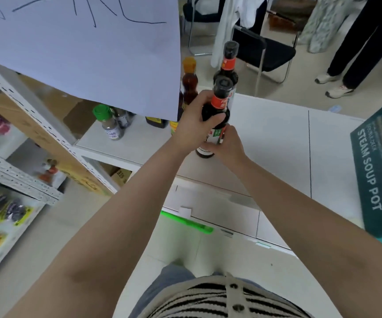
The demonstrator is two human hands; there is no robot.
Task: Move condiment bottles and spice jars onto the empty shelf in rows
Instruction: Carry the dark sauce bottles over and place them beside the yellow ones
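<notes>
A dark sauce bottle (220, 101) with a black cap and red neck label stands on the white table (277, 138). My left hand (194, 121) wraps its shoulder and my right hand (227, 143) holds its lower body. A second matching dark bottle (227, 63) stands right behind it. An amber bottle (189, 81) with an orange cap stands further left. On the white shelf (139, 143) a green-capped spice jar (108, 123) and other jars stand partly hidden by a hanging paper sheet (89, 53).
A green steam soup pot box (378, 171) lies at the table's right. White perforated racks (13, 177) with packaged goods stand at left. Cardboard boxes (47, 138) sit beneath the shelf. A black chair (270, 51) and a standing person's legs (350, 60) are behind the table.
</notes>
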